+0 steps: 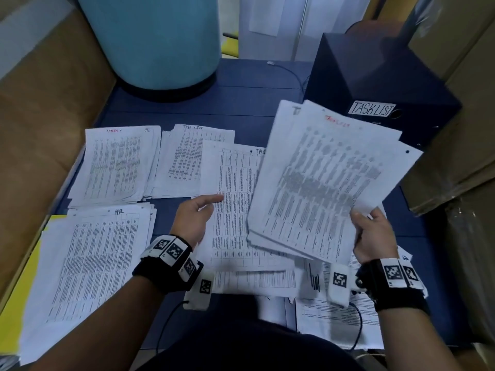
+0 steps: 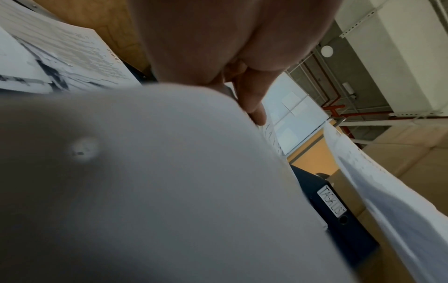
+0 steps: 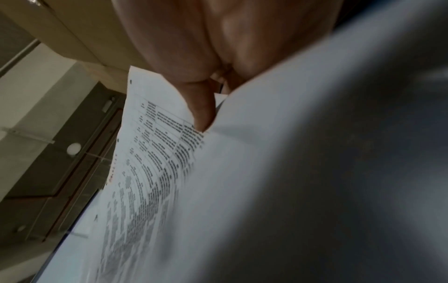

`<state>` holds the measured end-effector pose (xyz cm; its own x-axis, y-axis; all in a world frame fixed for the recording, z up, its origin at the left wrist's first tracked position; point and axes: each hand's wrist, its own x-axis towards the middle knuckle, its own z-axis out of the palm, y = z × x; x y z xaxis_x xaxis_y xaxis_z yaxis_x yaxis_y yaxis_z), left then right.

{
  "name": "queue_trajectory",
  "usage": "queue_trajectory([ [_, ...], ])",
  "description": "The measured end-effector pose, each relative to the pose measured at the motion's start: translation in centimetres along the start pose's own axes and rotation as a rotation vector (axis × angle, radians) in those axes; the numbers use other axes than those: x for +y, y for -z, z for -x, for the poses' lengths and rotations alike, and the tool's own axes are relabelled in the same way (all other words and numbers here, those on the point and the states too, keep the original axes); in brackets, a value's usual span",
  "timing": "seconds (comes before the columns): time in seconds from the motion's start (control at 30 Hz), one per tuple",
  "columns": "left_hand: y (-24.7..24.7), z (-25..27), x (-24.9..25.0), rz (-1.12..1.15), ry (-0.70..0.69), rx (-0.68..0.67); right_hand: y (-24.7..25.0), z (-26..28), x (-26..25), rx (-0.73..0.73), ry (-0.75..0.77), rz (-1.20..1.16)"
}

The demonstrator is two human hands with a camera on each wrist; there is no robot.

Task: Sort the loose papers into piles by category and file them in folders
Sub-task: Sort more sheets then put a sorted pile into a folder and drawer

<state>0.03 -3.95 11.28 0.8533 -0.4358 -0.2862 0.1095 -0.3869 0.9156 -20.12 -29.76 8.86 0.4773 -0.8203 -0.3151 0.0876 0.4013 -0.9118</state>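
Right hand (image 1: 373, 234) gripping fanned sheets (image 1: 324, 183) (three visible), left hand (image 1: 197, 218) relaxed, one binder (image 1: 375, 84)

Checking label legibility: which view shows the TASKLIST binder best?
Head view: the dark TASKLIST binder stands at the table's far right with its white spine label facing the camera and readable, partly covered by the sheets the right hand holds. Left wrist shows it small and sideways. Right wrist shows none of it.

The dark blue table (image 1: 241, 84) carries paper piles (image 1: 115, 164), a binder (image 1: 375, 84), and perhaps a blue drum (image 1: 155, 41).
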Motion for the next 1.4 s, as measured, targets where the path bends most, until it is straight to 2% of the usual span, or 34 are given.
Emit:
queue_trajectory([
  [0.1, -0.7, 0.8, 1.3, -0.001, -0.014, -0.078, -1.7, 0.9, 0.9, -0.101, -0.039, 0.061],
  [0.23, -1.7, 1.2, 1.7, 0.008, -0.010, -0.093, -3.6, 1.8, 2.5, -0.190, -0.102, 0.125],
  [0.4, -1.4, 0.6, 0.9, -0.006, 0.008, 0.040, -4.0, 2.0, 3.1, -0.177, -0.063, 0.232],
  [0.53, -1.2, 0.1, 0.6, 0.011, 0.023, 0.031, -3.4, 1.4, 2.9, -0.135, -0.036, 0.256],
  [0.67, -1.0, -0.3, 0.5, -0.014, -0.007, 0.008, -2.1, 0.4, 2.6, -0.069, -0.084, 0.168],
  [0.77, -1.0, -0.3, 0.5, 0.015, -0.025, -0.014, -1.3, 0.1, 1.9, -0.078, -0.097, 0.112],
  [0.83, -1.3, -0.1, 0.8, 0.050, -0.039, -0.051, -1.3, 0.2, 2.2, -0.103, -0.096, 0.163],
  [0.93, -2.2, 0.4, 1.3, 0.027, -0.103, -0.104, -2.2, 0.9, 3.4, -0.159, -0.086, 0.287],
  [1.1, -3.1, 1.1, 2.7, -0.087, -0.234, -0.201, -3.3, 1.4, 4.8, -0.165, -0.064, 0.276],
  [1.17, -3.0, 1.6, 3.7, -0.075, -0.318, -0.277, -3.3, 1.3, 4.6, -0.137, -0.078, 0.224],
  [1.27, -2.3, 2.6, 5.5, -0.015, -0.457, -0.365, -3.1, 0.7, 3.7, -0.213, -0.098, 0.098],
  [1.4, -1.2, 2.1, 6.1, 0.040, -0.475, -0.348, -3.2, 0.3, 2.5, -0.362, -0.087, -0.079],
])
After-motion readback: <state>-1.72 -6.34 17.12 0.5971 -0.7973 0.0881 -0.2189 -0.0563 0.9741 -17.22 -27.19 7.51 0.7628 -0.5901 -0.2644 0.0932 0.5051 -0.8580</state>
